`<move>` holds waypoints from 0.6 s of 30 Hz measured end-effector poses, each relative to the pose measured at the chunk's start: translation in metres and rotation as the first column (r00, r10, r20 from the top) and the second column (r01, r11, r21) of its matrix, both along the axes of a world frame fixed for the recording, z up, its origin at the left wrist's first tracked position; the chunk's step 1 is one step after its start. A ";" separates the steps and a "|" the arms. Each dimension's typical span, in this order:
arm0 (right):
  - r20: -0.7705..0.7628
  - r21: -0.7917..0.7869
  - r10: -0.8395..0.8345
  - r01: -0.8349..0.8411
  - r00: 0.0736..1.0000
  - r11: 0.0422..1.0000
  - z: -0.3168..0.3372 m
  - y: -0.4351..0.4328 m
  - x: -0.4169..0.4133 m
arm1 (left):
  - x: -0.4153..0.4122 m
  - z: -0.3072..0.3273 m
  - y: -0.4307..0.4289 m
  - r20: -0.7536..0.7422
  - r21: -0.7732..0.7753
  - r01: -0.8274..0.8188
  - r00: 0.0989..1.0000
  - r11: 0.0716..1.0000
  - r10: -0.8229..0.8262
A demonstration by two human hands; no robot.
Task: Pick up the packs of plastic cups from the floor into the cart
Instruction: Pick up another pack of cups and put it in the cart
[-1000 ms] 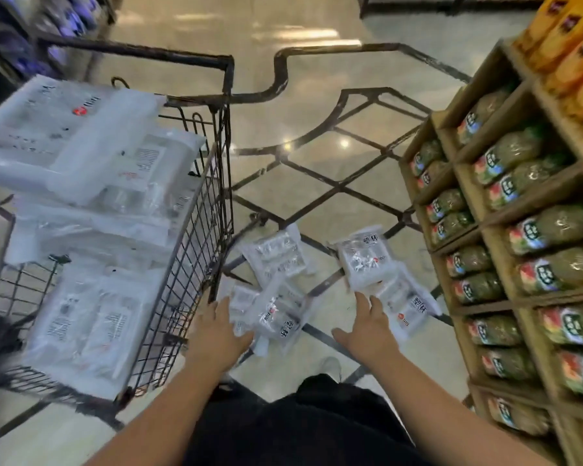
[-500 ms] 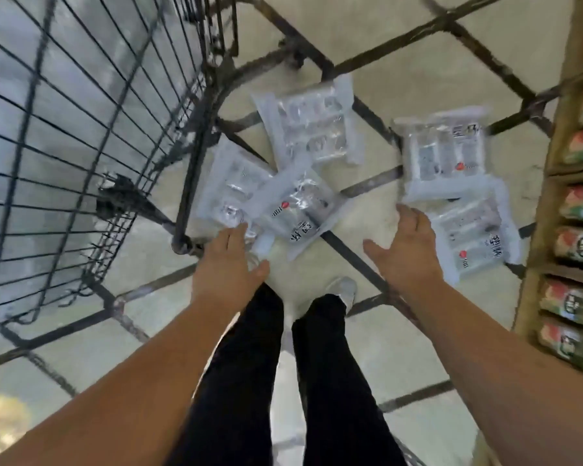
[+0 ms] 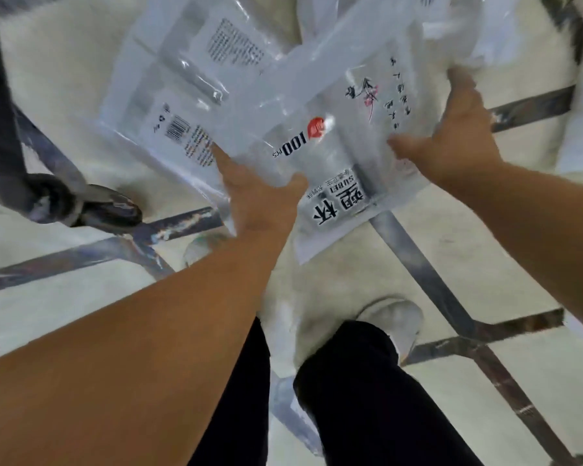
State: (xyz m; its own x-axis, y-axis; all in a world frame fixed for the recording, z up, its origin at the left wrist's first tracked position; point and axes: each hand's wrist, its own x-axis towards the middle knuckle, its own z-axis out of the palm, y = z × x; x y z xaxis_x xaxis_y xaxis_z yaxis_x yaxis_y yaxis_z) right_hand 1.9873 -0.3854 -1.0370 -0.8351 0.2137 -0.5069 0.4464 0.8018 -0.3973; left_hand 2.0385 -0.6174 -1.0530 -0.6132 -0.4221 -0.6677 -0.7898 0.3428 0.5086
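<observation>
A clear pack of plastic cups point(image 3: 334, 136) with a red mark and "100" print fills the top middle of the head view. My left hand point(image 3: 260, 193) grips its near left edge, thumb on top. At the pack's right side, my right hand point(image 3: 461, 139) holds it with the thumb pressed on the film. A second pack point(image 3: 182, 89), barcode side up, lies partly under it to the left. More packs point(image 3: 468, 25) show blurred at the top right. Of the cart, only a caster wheel point(image 3: 105, 210) and a dark frame tube point(image 3: 0, 129) are visible at the left.
The pale polished floor point(image 3: 81, 297) carries dark inlaid lines. My black trouser legs and a light shoe point(image 3: 398, 324) stand just below the packs. The cart wheel sits close to my left hand.
The view has dropped much closer to the floor. Both hands, which hovered open over the packs, have reached forward and closed on the labelled pack.
</observation>
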 end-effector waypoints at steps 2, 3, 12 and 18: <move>0.063 -0.031 -0.045 0.047 0.997 0.998 -0.012 -0.004 -0.016 | -0.001 -0.004 0.008 -0.016 0.012 -0.040 0.999 0.999 0.040; 0.076 -0.032 -0.058 0.060 0.995 0.998 -0.014 -0.005 -0.021 | -0.003 -0.002 0.010 -0.022 0.018 -0.064 0.998 0.998 0.064; 0.061 -0.038 -0.117 0.120 0.991 0.992 0.115 -0.007 0.018 | 0.004 0.144 -0.012 0.013 0.006 0.019 1.000 1.000 -0.019; 0.085 -0.098 -0.307 0.315 0.948 0.944 0.353 -0.020 0.076 | 0.000 0.386 -0.032 -0.074 0.041 0.186 0.980 0.982 -0.182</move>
